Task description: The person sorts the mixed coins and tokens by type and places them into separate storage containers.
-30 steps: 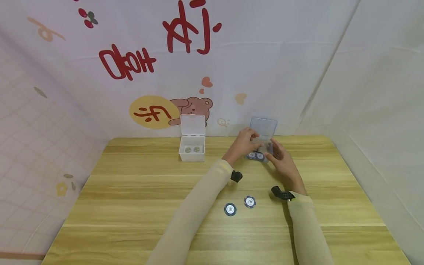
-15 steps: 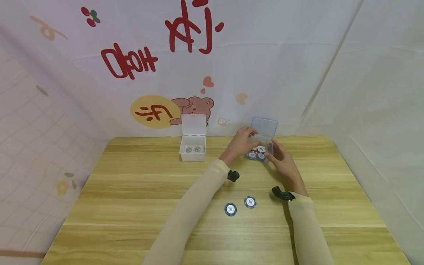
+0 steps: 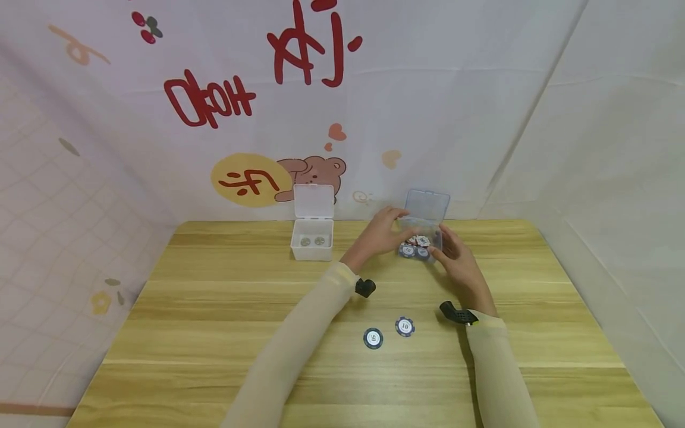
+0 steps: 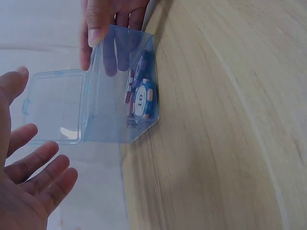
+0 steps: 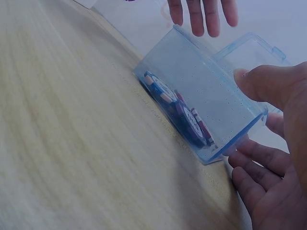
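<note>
A clear blue plastic box stands at the back right of the table, its hinged lid tipped up. Several poker chips lie inside, blue ones at the front and red-edged ones behind. My right hand holds the box's right side, with the thumb at the front rim and fingers along the side wall. To the box's left, my left hand is held with fingers spread and nothing in it. Two chips lie nearer on the table: a dark one marked 50 and a blue one marked 10.
A white lidded box, lid raised, stands at the back left of the blue one. Two silvery discs show inside it. The wooden table ends at a printed cloth backdrop.
My left hand has drawn back leftward from over the blue box, uncovering the red-edged chips inside. The right hand stays on the box.
</note>
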### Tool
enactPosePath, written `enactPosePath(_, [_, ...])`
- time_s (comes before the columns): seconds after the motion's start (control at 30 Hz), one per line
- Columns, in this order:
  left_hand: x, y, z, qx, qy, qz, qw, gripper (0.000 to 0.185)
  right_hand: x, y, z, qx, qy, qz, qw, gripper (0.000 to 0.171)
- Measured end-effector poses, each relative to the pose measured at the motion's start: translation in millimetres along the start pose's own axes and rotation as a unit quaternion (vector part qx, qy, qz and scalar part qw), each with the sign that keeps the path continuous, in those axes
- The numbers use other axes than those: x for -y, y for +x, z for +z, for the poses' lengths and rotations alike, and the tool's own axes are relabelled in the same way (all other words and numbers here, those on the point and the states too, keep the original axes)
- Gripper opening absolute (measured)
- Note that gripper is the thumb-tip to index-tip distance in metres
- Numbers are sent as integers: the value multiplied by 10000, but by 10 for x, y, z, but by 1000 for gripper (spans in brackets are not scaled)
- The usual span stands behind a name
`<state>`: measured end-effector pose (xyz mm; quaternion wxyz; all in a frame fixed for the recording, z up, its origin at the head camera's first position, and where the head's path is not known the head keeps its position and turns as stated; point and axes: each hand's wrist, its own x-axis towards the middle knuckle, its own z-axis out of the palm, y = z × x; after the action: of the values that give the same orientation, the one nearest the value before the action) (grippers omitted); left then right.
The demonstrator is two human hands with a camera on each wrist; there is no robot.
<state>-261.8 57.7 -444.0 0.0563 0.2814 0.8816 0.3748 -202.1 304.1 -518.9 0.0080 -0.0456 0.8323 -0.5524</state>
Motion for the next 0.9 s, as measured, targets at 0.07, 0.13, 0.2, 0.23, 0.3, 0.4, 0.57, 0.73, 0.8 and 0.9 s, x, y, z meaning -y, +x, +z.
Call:
enactPosePath(0.07, [0, -30, -14, 24, 10, -13, 10000, 66, -5, -1, -6, -3, -5, 48, 10000, 81])
enactPosePath(0.13, [-1, -63, -26, 22, 57, -28, 10000, 66, -8, -1, -12, -6, -8, 55, 10000, 81])
enactPosePath(0.2, [3, -98, -37, -13, 105, -16, 9999, 66, -7, 0, -15, -5, 8, 49, 10000, 81])
enactPosePath(0.23, [7, -116, -43, -37, 118, 10, 9999, 66, -6, 1, -14, 2, -14, 43, 10000, 81])
enactPosePath(0.3, [14, -152, -54, -71, 157, 48, 9998, 67, -3, 4, -9, -16, -16, 53, 10000, 80])
enactPosePath(0.4, [28, -203, -73, -90, 192, 114, 9997, 68, 8, 5, -1, -4, 24, 60, 10000, 80])
enactPosePath(0.57, [22, -290, -100, -118, 154, 120, 9997, 66, 60, -3, 5, 4, 35, 70, 10000, 81])
enactPosePath(0.73, [29, -380, -112, -126, 158, 111, 9997, 66, 17, 16, 9, -23, 1, 56, 10000, 82])
enactPosePath(0.8, [35, -425, -116, -107, 143, 93, 9998, 68, 18, 17, 9, -18, 15, 63, 10000, 81])
enactPosePath(0.9, [46, -496, -117, -114, 120, 140, 9998, 69, 23, 15, 10, -43, 22, 63, 10000, 81])
